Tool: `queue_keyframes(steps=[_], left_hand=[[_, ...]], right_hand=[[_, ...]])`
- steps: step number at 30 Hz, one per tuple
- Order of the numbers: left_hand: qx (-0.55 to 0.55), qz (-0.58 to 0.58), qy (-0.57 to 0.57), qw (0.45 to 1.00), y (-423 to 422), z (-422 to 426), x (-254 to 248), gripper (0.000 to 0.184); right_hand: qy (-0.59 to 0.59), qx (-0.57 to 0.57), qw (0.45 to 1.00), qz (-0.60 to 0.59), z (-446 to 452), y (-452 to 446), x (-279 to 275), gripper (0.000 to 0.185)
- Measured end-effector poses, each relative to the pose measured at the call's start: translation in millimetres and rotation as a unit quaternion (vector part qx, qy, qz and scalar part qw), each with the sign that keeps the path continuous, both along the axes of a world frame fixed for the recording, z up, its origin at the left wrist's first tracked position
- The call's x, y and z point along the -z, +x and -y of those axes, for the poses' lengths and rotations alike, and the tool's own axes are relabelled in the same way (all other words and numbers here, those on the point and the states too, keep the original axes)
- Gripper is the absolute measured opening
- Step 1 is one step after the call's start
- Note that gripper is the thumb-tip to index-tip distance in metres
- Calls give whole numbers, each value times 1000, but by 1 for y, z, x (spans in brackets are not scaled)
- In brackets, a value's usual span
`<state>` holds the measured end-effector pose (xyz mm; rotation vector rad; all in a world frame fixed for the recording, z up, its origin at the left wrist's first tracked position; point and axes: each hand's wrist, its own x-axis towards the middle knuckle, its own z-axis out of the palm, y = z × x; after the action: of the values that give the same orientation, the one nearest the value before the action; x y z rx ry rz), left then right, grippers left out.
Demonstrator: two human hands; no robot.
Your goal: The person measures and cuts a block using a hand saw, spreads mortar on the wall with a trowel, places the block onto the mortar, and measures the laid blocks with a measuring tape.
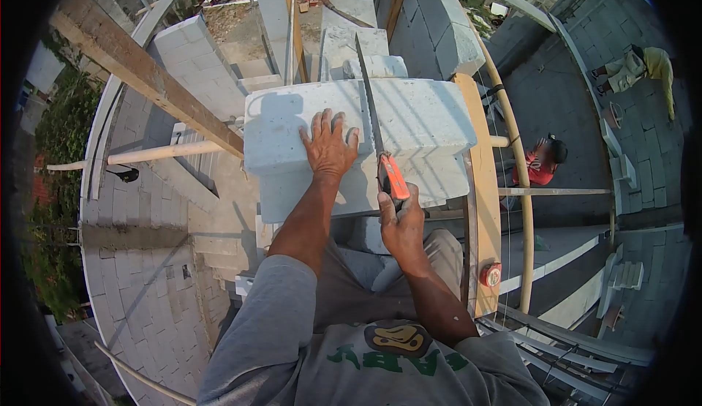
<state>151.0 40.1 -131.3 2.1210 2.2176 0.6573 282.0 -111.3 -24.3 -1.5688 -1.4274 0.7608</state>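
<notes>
My left hand [330,143] lies flat with fingers spread on top of a pale concrete block [274,124]. In my right hand [404,223] is the orange and black handle of a handsaw [371,106], its long blade pointing away from me. The blade lies along a line across the block, and the block continues to the right of it. Whether the teeth are sunk into the block I cannot tell. Under this block is another pale block [431,183], jutting out toward me.
A wooden plank [482,260] at the right carries a red tape measure [490,274]. Bamboo poles [525,223] and a timber beam [146,69] flank me. Below right are a person in red [540,168] and another in yellow [658,77].
</notes>
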Motion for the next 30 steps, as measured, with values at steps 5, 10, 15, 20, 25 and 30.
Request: queue_keyframes(steps=[5,10,15,20,25,30], left_hand=[[3,4,5,1000,-1,-2,2,53],[6,6,11,1000,-1,-3,4,53],[3,3,13,1000,0,-3,5,53],[4,9,20,1000,0,-3,5,53],[1,9,21,1000,0,-2,6,53],[2,11,24,1000,0,-4,9,53]], right_hand=[[35,-2,999,6,-1,3,-2,25],[34,-2,999,22,0,4,3,25],[37,4,999,25,0,2,3,24],[43,10,999,32,-1,-1,1,23],[33,13,999,22,-3,-3,-2,23],[18,20,999,44,-6,-7,2,23]])
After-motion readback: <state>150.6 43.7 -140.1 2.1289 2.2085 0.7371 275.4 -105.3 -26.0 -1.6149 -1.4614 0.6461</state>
